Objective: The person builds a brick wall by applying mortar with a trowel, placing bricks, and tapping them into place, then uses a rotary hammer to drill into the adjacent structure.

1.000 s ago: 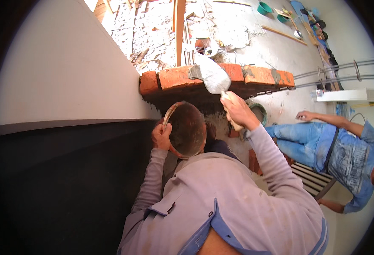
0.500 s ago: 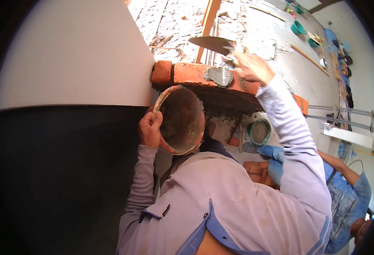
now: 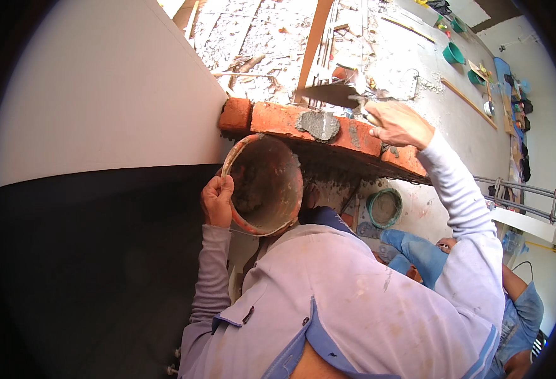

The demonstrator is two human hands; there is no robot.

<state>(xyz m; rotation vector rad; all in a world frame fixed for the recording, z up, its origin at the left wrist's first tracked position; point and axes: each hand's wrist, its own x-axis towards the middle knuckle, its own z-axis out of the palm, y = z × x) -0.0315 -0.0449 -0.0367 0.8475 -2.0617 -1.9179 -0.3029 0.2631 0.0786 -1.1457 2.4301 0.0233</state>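
Room: work site, pale wall (image 3: 107, 95) at left.
Left hand (image 3: 218, 197): fingers curled over the left rim of a tilted bucket (image 3: 285, 177), near side of the bricks.
Near right: person in blue (image 3: 521, 325) beside a green tub (image 3: 369, 207).
Brick row (image 3: 276, 119): beyond the bucket; mortar (image 3: 319, 126) on top.
Right hand (image 3: 401, 123): closed around a trowel (image 3: 333, 95), blade pointing left.
Far floor: rubble (image 3: 268, 38) at left, green pail (image 3: 453, 54) at right.

The pale lilac work shirt (image 3: 366, 284) has faint brownish stains and long, wrinkled sleeves (image 3: 211, 271). Its blue placket (image 3: 304, 344) opens in a V; left of that placket are a dark round button (image 3: 305, 321) and blue trim (image 3: 228, 324), far right of it blue stripes (image 3: 490, 352).
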